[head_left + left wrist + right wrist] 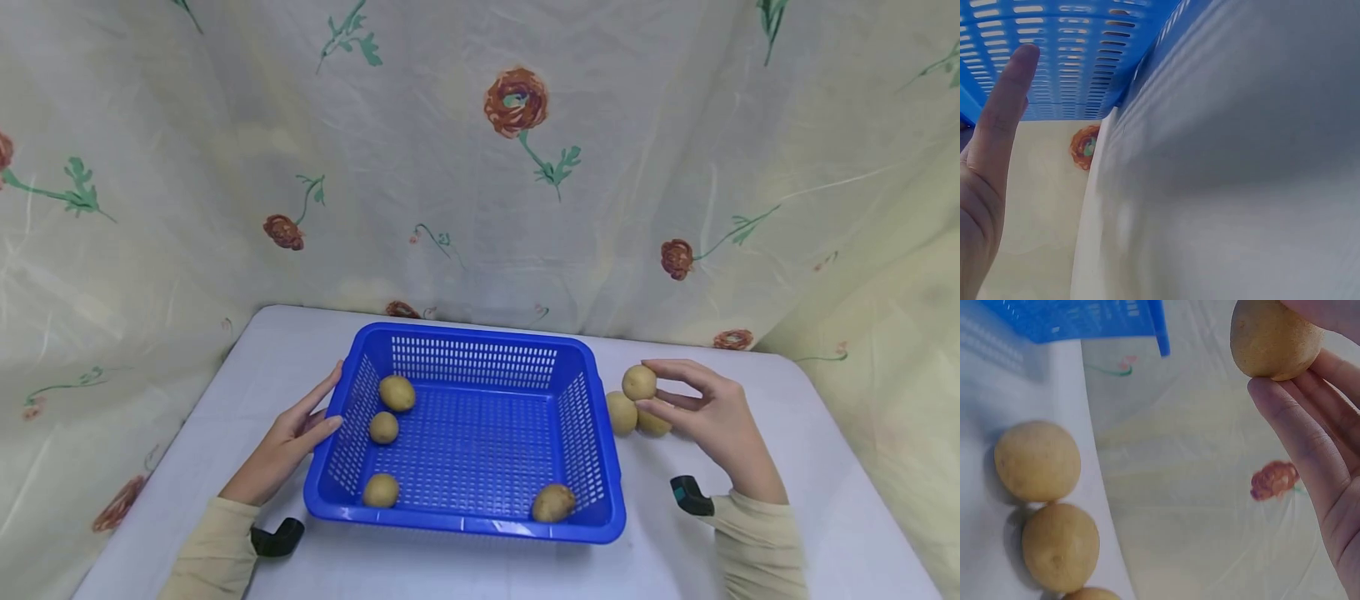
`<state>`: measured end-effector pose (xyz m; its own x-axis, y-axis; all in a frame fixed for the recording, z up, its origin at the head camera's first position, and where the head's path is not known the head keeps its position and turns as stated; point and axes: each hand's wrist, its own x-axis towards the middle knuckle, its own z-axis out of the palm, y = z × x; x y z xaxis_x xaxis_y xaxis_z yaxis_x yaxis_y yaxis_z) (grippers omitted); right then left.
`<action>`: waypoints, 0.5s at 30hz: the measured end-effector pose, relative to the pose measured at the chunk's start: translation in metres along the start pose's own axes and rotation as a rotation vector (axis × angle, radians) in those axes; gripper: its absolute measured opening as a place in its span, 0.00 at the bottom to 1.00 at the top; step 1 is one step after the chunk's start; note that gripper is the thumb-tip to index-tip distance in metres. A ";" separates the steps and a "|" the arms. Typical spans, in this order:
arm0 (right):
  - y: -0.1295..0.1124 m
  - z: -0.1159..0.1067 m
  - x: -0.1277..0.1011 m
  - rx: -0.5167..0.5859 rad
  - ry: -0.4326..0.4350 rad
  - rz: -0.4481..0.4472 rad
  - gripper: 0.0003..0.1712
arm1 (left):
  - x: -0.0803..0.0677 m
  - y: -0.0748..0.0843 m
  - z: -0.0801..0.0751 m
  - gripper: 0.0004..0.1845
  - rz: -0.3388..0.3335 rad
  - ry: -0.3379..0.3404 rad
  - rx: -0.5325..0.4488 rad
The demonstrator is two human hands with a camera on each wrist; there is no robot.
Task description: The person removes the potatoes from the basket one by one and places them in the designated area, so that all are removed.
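A blue plastic basket [480, 523] with slotted walls stands on the table, with several potatoes inside. Three of them, such as the potato [397, 393], lie along the left wall; another potato [553, 503] is at the near right corner. My left hand [281, 454] touches the basket's left side, its visible finger straight against the slotted wall in the left wrist view. Between thumb and fingertips, my right hand [716, 412] pinches a potato [1272, 340] above the table, right of the basket. Below it, loose potatoes [1038, 461] sit in a row, partly hidden in the head view.
A white cloth [420, 571] covers the table, whose far edge runs just behind the basket. Flower-printed curtain fabric [450, 167] hangs behind and at both sides. Black devices [277, 538] are strapped at both wrists.
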<state>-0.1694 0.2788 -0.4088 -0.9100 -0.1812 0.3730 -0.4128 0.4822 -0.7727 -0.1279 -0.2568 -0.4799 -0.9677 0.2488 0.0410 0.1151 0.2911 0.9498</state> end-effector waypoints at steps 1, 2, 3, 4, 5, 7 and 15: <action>0.002 -0.002 0.000 -0.014 0.002 0.010 0.29 | 0.000 0.000 0.000 0.36 -0.001 -0.001 -0.002; 0.003 -0.004 -0.001 -0.022 0.002 0.020 0.29 | 0.000 0.000 0.000 0.36 -0.001 -0.002 -0.007; 0.005 -0.006 -0.001 -0.027 0.006 0.029 0.30 | 0.000 0.000 0.000 0.36 -0.002 -0.003 -0.011; 0.007 -0.008 -0.002 -0.038 0.009 0.034 0.30 | 0.000 0.001 0.000 0.37 -0.003 -0.004 -0.014; 0.009 -0.010 -0.002 -0.050 0.014 0.039 0.30 | 0.000 0.001 0.000 0.37 -0.003 -0.006 -0.017; 0.013 -0.013 -0.004 -0.065 0.024 0.046 0.30 | 0.000 0.002 -0.001 0.36 -0.003 -0.009 -0.021; 0.036 -0.032 -0.010 -0.136 0.063 0.096 0.30 | 0.000 0.003 -0.001 0.36 -0.018 -0.019 -0.028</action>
<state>-0.1739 0.3250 -0.4241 -0.9389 -0.0764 0.3357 -0.3109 0.6069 -0.7314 -0.1282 -0.2571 -0.4769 -0.9651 0.2614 0.0184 0.0914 0.2699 0.9585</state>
